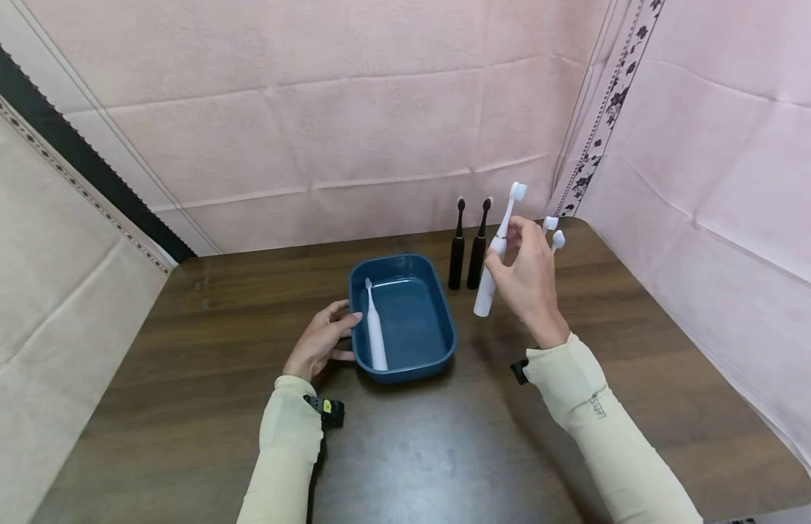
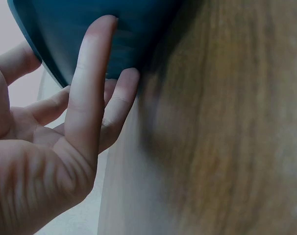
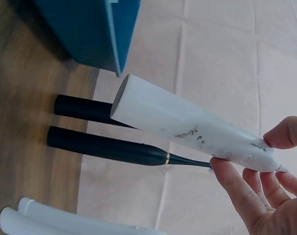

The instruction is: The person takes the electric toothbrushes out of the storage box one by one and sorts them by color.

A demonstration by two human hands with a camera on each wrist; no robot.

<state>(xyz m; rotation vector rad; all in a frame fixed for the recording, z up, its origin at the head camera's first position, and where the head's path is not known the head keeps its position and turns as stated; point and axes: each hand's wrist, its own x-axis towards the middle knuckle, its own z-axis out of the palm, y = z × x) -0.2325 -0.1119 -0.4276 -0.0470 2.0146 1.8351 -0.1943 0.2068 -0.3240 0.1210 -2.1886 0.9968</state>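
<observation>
A white electric toothbrush (image 1: 486,291), bristles up, is pinched between the thumb and fingers of my right hand (image 1: 529,273), off the table. Its handle (image 3: 187,122) shows small dark markings and buttons in the right wrist view. A blue plastic tub (image 1: 405,376) sits on the table, with another white electric toothbrush (image 1: 375,335) inside along its left wall. My left hand (image 1: 323,338) holds the tub's left side, thumb at the rim and fingers (image 2: 87,83) against the outer wall.
Two black electric toothbrushes (image 1: 456,262) (image 3: 109,145) stand upright behind the tub's right side. Behind my right hand, two more white toothbrush heads (image 1: 558,239) show; their handles are mostly hidden in the head view. Pink cloth (image 1: 379,145) hangs at the table's back edge.
</observation>
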